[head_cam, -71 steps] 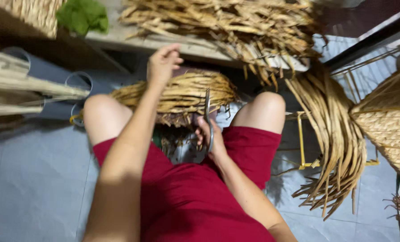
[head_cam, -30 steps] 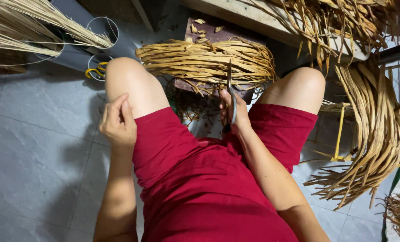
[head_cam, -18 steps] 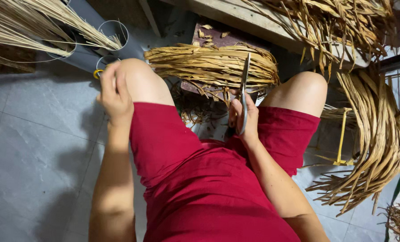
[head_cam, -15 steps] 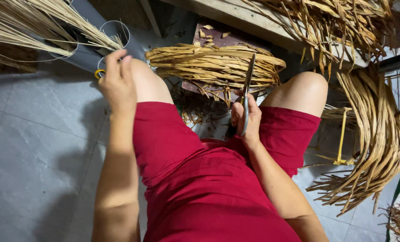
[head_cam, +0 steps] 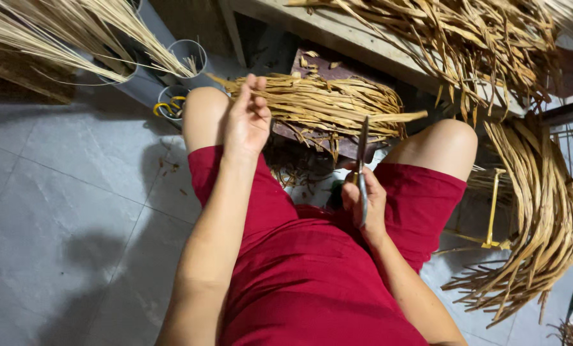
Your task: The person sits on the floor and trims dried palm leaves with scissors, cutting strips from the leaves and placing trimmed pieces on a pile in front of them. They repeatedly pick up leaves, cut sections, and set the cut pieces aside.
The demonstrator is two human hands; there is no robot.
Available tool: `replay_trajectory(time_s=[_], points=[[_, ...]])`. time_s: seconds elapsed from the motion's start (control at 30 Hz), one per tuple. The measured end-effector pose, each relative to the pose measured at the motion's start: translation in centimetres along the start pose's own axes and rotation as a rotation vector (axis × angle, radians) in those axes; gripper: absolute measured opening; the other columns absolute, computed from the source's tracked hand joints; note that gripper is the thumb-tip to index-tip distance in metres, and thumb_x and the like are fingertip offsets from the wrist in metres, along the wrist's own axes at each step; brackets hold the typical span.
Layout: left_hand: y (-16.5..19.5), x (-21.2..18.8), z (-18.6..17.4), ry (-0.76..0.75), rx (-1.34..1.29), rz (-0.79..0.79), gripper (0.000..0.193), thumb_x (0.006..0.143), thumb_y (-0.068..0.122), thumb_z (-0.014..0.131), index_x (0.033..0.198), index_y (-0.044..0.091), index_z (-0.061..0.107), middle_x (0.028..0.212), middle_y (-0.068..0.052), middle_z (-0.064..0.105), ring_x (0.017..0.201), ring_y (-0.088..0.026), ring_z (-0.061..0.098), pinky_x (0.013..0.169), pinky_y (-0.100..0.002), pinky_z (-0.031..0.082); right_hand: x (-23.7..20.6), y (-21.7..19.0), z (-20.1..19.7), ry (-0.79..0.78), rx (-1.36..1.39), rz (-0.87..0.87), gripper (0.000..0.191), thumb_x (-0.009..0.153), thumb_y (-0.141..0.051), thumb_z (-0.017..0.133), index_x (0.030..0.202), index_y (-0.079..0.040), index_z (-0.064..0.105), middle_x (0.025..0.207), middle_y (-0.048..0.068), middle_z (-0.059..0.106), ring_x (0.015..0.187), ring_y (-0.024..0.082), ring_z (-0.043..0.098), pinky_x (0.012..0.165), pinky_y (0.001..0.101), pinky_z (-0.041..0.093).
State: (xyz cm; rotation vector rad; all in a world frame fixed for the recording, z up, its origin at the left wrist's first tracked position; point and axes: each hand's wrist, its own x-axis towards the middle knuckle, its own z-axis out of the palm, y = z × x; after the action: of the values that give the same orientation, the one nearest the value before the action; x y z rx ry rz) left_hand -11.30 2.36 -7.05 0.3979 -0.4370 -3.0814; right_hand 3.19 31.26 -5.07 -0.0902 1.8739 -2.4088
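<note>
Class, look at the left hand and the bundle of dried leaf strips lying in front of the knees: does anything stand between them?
Nothing visible does. The left hand hangs over the left knee, fingertips at the near end of the bundle of dried leaf strips, whether touching is unclear. The scissors in the right hand stand off to the side.

The left arm stretched forward over the left thigh, its left hand (head_cam: 248, 122) raised above the knee with fingers loosely curled and close together, gripping nothing that could be seen. The right arm bent in toward the lap; the right hand (head_cam: 365, 204) was closed in a fist between the spread knees, knuckles turned upward
</note>
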Motion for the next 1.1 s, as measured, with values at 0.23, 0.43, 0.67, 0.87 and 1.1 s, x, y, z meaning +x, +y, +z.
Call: replay_trajectory(time_s=[0.23,0.43,0.67,0.87,1.1], points=[[4.0,-4.0,5.0,-0.030,0.447,0.434,0.042,0.109,0.028,0.055,0.144,0.005,0.053,0.114,-0.012,0.073,0.074,-0.008,0.062,0.064,-0.022,0.048,0.9,-0.2,-1.7,0.031,-0.118,0.452,0.036,0.095,-0.031,0.069,0.117,-0.003,0.064,0.067,0.004,0.058,0.040,0.012,0.048,0.034,0.0260,0.035],[5.2,-8.8,8.5,-0.086,0.698,0.549,0.034,0.112,0.023,0.059,0.136,0.000,0.064,0.104,-0.005,0.068,0.072,-0.004,0.054,0.065,-0.019,0.043,0.1,-4.8,-0.9,-0.337,-0.741,0.439,0.059,0.083,-0.049,0.079,0.123,-0.007,0.068,0.088,0.006,0.073,0.076,0.019,0.066,0.066,0.0346,0.052],[5.4,-11.9,10.7,-0.069,0.946,0.661,0.026,0.109,0.017,0.064,0.127,-0.002,0.067,0.108,-0.001,0.063,0.083,-0.004,0.057,0.066,-0.018,0.044,-1.4,-13.8,-0.2,-0.419,-1.422,0.713,0.078,0.072,-0.066,0.079,0.134,-0.020,0.064,0.082,0.019,0.075,0.080,0.032,0.074,0.077,0.0430,0.055],[5.8,-12.7,11.4,-0.110,0.893,0.644,0.032,0.112,0.022,0.057,0.131,0.000,0.067,0.105,0.000,0.065,0.080,-0.002,0.052,0.070,-0.017,0.044,-3.8,-16.9,-5.1,-0.334,-1.227,0.611,0.075,0.067,-0.049,0.090,0.129,-0.013,0.068,0.071,0.009,0.065,0.063,0.019,0.057,0.060,0.0368,0.048],[7.0,-13.0,11.6,-0.177,0.819,0.706,0.033,0.114,0.022,0.054,0.141,0.003,0.056,0.101,-0.002,0.069,0.086,-0.004,0.055,0.077,-0.019,0.043,-6.2,-16.5,-10.9,-0.207,-1.003,0.665,0.063,0.071,-0.026,0.094,0.125,-0.002,0.069,0.079,0.002,0.059,0.072,0.009,0.042,0.057,0.0294,0.044]])
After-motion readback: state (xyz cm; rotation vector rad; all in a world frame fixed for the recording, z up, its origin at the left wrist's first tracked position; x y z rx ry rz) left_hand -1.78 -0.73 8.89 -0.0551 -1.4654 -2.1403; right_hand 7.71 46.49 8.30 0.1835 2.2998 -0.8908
